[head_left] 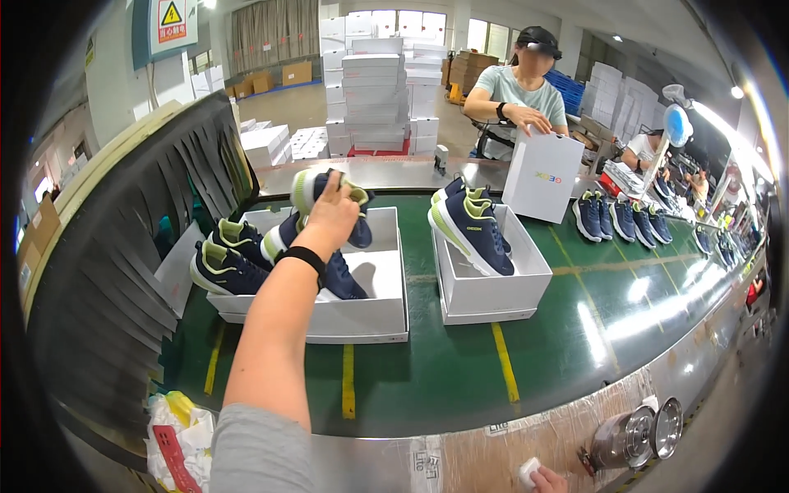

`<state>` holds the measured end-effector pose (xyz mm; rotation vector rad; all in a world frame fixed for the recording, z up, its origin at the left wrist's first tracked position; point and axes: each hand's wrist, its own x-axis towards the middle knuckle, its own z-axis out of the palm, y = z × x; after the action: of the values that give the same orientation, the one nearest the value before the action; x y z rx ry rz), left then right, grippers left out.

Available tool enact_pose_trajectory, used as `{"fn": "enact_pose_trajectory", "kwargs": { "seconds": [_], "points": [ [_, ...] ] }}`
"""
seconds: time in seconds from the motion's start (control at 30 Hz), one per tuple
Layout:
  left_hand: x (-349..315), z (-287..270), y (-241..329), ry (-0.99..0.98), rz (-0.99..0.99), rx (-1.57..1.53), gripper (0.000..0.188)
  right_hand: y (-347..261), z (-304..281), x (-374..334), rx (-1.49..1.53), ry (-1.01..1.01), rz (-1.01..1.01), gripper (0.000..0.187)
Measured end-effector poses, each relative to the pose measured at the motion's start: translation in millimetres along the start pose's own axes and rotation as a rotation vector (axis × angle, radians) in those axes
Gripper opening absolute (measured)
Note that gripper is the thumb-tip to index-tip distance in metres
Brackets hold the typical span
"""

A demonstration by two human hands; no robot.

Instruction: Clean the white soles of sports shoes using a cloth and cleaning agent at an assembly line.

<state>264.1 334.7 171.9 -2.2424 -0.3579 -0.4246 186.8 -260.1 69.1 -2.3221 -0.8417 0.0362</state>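
Note:
My left hand [333, 212] reaches forward, its fingers closed on a navy sneaker [306, 187] with a pale green lining, above a white shoebox [362, 322]. More navy sneakers [226, 267] lie in and across that box, partly hidden by my arm. Just to the right, a second white shoebox [491, 302] holds a pair of sneakers [481, 232] tilted against its rim. Low at the front edge, my right hand [549, 481], mostly cut off by the picture, pinches a small white wad [530, 472].
A green conveyor belt [427, 378] with yellow stripes carries more sneakers [620, 220] at the right. Across it, a person [522, 90] holds an upright white box [542, 177]. A metal pot with a raised lid [629, 437] stands at the near edge. Dark flaps [156, 189] hang left.

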Motion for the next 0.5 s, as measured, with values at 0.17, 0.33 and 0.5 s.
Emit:
{"fn": "enact_pose_trajectory", "kwargs": {
  "seconds": [0.17, 0.33, 0.5],
  "points": [
    [-3.3, 30.3, 38.2, -0.264, 0.021, -0.112, 0.016, -4.4, 15.0, 13.7, 0.007, -0.045, 0.002, 0.034],
    [-8.1, 30.4, 19.2, -0.329, -0.075, -0.212, 0.02, -4.4, 15.1, 14.6, -0.032, -0.089, -0.058, 0.033],
    [-21.8, 30.5, 8.4, -0.012, -0.216, -0.333, 0.03, 3.6, 12.3, 14.4, 0.042, -0.031, -0.022, 0.032]
  ]
}}
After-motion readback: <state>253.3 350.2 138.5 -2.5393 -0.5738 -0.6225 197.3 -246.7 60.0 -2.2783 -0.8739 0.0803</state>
